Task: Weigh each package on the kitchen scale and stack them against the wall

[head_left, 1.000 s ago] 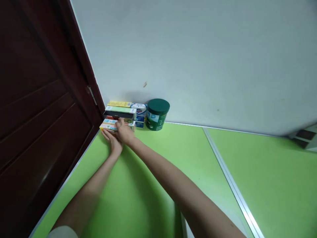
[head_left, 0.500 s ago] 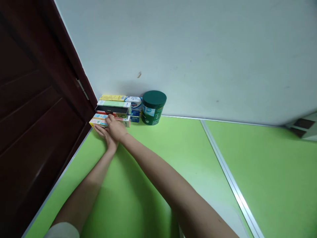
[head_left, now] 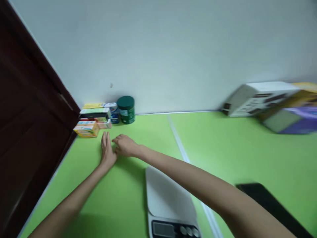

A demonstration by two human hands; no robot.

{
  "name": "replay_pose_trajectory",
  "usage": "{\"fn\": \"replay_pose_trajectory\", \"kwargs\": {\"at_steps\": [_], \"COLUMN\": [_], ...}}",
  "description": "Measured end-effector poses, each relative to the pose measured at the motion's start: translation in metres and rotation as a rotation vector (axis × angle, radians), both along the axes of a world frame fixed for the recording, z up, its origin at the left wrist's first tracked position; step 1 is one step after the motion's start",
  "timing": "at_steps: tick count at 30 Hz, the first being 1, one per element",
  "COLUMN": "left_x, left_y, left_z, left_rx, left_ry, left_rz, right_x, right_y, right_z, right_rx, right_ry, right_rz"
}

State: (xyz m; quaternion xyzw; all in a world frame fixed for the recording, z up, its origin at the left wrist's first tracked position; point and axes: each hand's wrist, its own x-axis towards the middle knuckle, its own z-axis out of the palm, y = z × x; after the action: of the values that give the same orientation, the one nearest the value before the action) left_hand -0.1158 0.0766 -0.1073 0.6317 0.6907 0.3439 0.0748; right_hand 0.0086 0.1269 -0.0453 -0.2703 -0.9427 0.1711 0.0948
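My left hand (head_left: pixel 108 152) is flat over the green tabletop with its fingers stretched out, holding nothing. Just to its right, close to touching it, hovers my right hand (head_left: pixel 125 145), its index finger and thumb apart and no object visible in it. Beyond both hands, a yellow-orange box (head_left: pixel 86 130) lies at the front of a stack of narrow toothpaste-like boxes (head_left: pixel 95 113). Small blue-and-white boxes (head_left: pixel 114 114) fill the gap between that stack and a dark green lidded tub (head_left: pixel 126 110).
A white scale (head_left: pixel 170 198) with a display and buttons lies under my right forearm. Farther right is a flat black object (head_left: pixel 264 198). Blurred white (head_left: pixel 262 99) and purple (head_left: pixel 294 120) boxes stand along the wall. A dark door (head_left: pixel 29 132) borders the left.
Both hands have drawn back from the boxes, towards me. The yellow-orange box now sits at the stack's front left. The view has swung right, bringing in the scale and right-hand boxes.
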Motion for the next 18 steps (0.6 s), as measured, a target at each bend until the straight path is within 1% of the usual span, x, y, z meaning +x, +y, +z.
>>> {"fn": "replay_pose_trajectory", "kwargs": {"at_steps": [2, 3, 6, 7, 9, 11, 14, 16, 18], "left_x": [0.037, 0.057, 0.123, 0.148, 0.2, 0.254, 0.333, 0.381, 0.426], "left_y": [-0.021, -0.028, -0.038, -0.038, -0.033, -0.024, -0.003, 0.015, 0.036], "left_z": [0.012, 0.019, 0.046, 0.053, 0.064, 0.068, 0.063, 0.054, 0.045], "left_rx": [-0.13, -0.211, -0.454, -0.5, -0.518, -0.492, -0.479, -0.486, -0.534], "left_ry": [0.025, 0.014, -0.086, -0.12, -0.169, -0.201, -0.25, -0.316, -0.422], "left_rz": [-0.308, -0.43, -0.676, -0.741, -0.856, -0.936, -0.98, -0.972, -0.981], "right_x": [0.056, 0.083, 0.165, 0.192, 0.246, 0.3, 0.375, 0.42, 0.461], "right_y": [-0.022, -0.032, -0.059, -0.065, -0.076, -0.081, -0.077, -0.065, -0.047], "right_z": [0.005, 0.01, 0.024, 0.027, 0.031, 0.028, 0.01, -0.007, -0.026], "right_rx": [-0.121, -0.2, -0.406, -0.448, -0.496, -0.53, -0.603, -0.64, -0.627], "right_ry": [-0.057, -0.063, 0.004, 0.045, 0.157, 0.325, 0.645, 0.868, 1.09], "right_rz": [0.061, 0.087, 0.089, 0.062, -0.023, -0.143, -0.367, -0.564, -0.825]}}
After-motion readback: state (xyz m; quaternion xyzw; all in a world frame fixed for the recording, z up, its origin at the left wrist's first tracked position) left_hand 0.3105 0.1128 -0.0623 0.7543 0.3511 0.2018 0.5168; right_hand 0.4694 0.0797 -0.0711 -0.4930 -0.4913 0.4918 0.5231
